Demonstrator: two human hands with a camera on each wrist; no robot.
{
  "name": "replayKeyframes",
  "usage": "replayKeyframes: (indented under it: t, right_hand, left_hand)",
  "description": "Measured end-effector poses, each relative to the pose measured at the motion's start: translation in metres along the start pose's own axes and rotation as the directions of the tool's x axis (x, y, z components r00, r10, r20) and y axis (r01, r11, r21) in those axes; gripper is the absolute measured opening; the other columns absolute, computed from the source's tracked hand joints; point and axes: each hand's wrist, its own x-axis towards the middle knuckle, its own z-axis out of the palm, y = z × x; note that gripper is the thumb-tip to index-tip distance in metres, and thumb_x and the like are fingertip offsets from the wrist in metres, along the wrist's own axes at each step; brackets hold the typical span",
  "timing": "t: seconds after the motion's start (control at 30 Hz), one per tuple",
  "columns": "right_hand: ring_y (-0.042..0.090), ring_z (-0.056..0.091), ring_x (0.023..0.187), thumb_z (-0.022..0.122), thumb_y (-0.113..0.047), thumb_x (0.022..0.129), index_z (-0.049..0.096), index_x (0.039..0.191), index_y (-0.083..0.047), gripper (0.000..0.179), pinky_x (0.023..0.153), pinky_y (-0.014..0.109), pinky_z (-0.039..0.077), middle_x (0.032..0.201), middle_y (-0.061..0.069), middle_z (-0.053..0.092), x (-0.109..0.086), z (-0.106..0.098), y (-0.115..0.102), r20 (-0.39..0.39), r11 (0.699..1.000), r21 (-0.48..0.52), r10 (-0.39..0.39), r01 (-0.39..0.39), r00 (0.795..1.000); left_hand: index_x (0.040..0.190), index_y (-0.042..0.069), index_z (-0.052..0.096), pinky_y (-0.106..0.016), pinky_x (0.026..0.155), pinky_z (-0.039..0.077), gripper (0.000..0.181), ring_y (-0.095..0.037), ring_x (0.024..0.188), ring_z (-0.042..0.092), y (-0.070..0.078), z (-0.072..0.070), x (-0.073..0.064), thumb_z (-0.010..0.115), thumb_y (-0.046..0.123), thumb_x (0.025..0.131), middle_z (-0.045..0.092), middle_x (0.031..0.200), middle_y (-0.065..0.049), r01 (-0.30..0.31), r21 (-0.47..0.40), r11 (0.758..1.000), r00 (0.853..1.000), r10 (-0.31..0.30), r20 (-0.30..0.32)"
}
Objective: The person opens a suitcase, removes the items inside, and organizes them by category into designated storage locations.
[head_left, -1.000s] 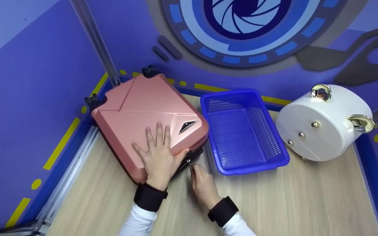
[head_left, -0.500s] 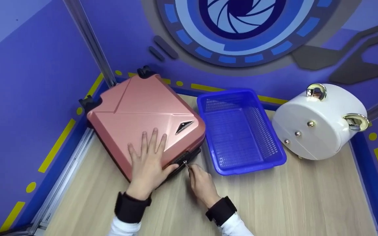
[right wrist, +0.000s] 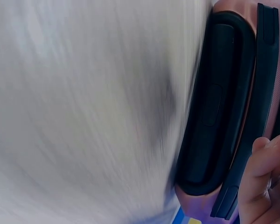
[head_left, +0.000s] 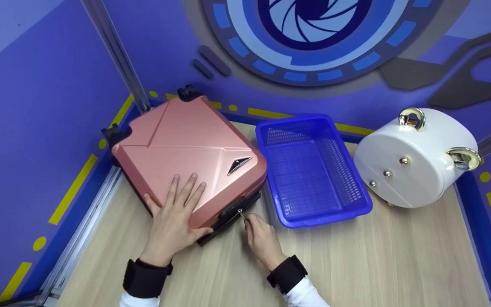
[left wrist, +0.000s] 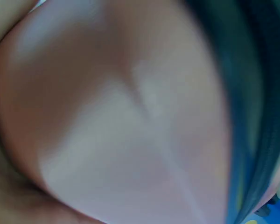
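Observation:
A pink hard-shell suitcase [head_left: 186,145] lies flat on the wooden surface, its wheels toward the back left corner. My left hand [head_left: 171,228] rests on the shell's near corner, fingers straight and spread, thumb along the front edge. At the suitcase's front side my right hand [head_left: 263,238] pinches a small metal zipper pull [head_left: 241,212] between thumb and finger. The black carry handle [right wrist: 245,116] shows beside the right fingers in the right wrist view; there the pull is hidden. In the left wrist view the shell is blurred, with a dark zipper band [left wrist: 270,93] along the right.
A blue plastic basket [head_left: 277,200] stands right of the suitcase, nearly touching it. Farther right a white round container [head_left: 450,128] with gold handles and small knobs lies on its side. Blue-purple walls [head_left: 49,128] enclose the left and back.
My left hand has slid left and toward me across the shell to its near corner. The right hand keeps its pinch at the pull, barely moved. The view has shifted slightly.

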Motion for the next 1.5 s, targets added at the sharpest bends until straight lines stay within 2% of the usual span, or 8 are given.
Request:
replayKeyframes:
  t: [0.17, 0.33, 0.53, 0.73, 1.0, 1.23, 1.5]
  right_hand:
    - [0.018, 0.069, 0.071, 0.068, 0.006, 0.094, 0.064, 0.105, -0.003, 0.015, 0.060, 0.032, 0.058, 0.089, 0.003, 0.069, -0.001, 0.001, -0.002, 0.004, 1.000, 0.002, 0.011, -0.011, 1.000]
    - [0.019, 0.071, 0.073, 0.067, 0.005, 0.094, 0.065, 0.105, -0.002, 0.013, 0.063, 0.031, 0.059, 0.092, 0.005, 0.072, -0.001, 0.002, -0.004, 0.003, 0.999, 0.021, 0.027, -0.027, 1.000]
    - [0.021, 0.073, 0.077, 0.067, 0.004, 0.095, 0.066, 0.106, -0.001, 0.012, 0.068, 0.031, 0.060, 0.093, 0.007, 0.073, -0.001, 0.003, -0.006, 0.004, 0.999, 0.030, 0.042, -0.042, 0.999]
    - [0.015, 0.068, 0.072, 0.068, 0.005, 0.094, 0.065, 0.106, -0.002, 0.014, 0.067, 0.030, 0.059, 0.086, 0.002, 0.068, 0.000, 0.004, -0.007, 0.000, 0.999, 0.022, 0.036, -0.036, 0.999]
    - [0.014, 0.066, 0.069, 0.069, 0.007, 0.091, 0.064, 0.105, -0.002, 0.017, 0.064, 0.028, 0.058, 0.083, 0.001, 0.066, -0.001, 0.007, -0.009, 0.012, 1.000, 0.024, -0.003, 0.002, 1.000]
    - [0.014, 0.065, 0.069, 0.070, 0.006, 0.091, 0.063, 0.103, -0.003, 0.016, 0.061, 0.029, 0.056, 0.083, 0.001, 0.065, -0.002, 0.008, -0.011, 0.020, 1.000, 0.012, -0.027, 0.027, 0.999]
    - [0.016, 0.069, 0.072, 0.070, 0.004, 0.092, 0.064, 0.106, -0.004, 0.017, 0.064, 0.032, 0.058, 0.087, 0.001, 0.069, -0.002, 0.008, -0.013, 0.033, 1.000, 0.012, -0.017, 0.017, 0.999]
  left_hand:
    - [0.157, 0.023, 0.048, -0.094, 0.095, 0.011, 0.099, -0.041, 0.153, 0.030, 0.001, 0.009, 0.000, 0.079, 0.068, 0.074, 0.038, 0.166, -0.004, -0.013, 0.052, 0.999, 0.991, 0.020, -0.130]
    - [0.154, 0.023, 0.052, -0.094, 0.095, 0.014, 0.095, -0.040, 0.150, 0.036, 0.002, 0.016, -0.001, 0.076, 0.070, 0.074, 0.043, 0.163, -0.003, -0.005, 0.068, 0.998, 0.980, 0.019, -0.200]
    - [0.153, 0.024, 0.054, -0.093, 0.095, 0.016, 0.094, -0.039, 0.149, 0.039, 0.004, 0.018, -0.001, 0.072, 0.073, 0.075, 0.045, 0.162, -0.002, 0.013, 0.084, 0.996, 0.973, 0.006, -0.230]
    - [0.152, 0.024, 0.055, -0.093, 0.096, 0.016, 0.093, -0.039, 0.148, 0.040, 0.006, 0.019, -0.002, 0.070, 0.073, 0.076, 0.045, 0.162, -0.001, 0.037, 0.089, 0.995, 0.967, -0.013, -0.254]
    - [0.149, 0.023, 0.059, -0.092, 0.098, 0.015, 0.090, -0.038, 0.147, 0.042, 0.009, 0.024, -0.003, 0.067, 0.074, 0.074, 0.050, 0.158, -0.002, 0.061, 0.095, 0.994, 0.947, -0.028, -0.320]
    - [0.151, 0.023, 0.056, -0.092, 0.098, 0.013, 0.095, -0.036, 0.149, 0.039, 0.014, 0.028, -0.002, 0.069, 0.075, 0.073, 0.047, 0.160, -0.001, 0.118, 0.073, 0.990, 0.943, -0.089, -0.321]
    - [0.150, 0.022, 0.058, -0.092, 0.098, 0.016, 0.095, -0.036, 0.147, 0.042, 0.023, 0.035, 0.007, 0.072, 0.074, 0.072, 0.049, 0.159, -0.002, 0.150, 0.108, 0.983, 0.923, -0.100, -0.372]
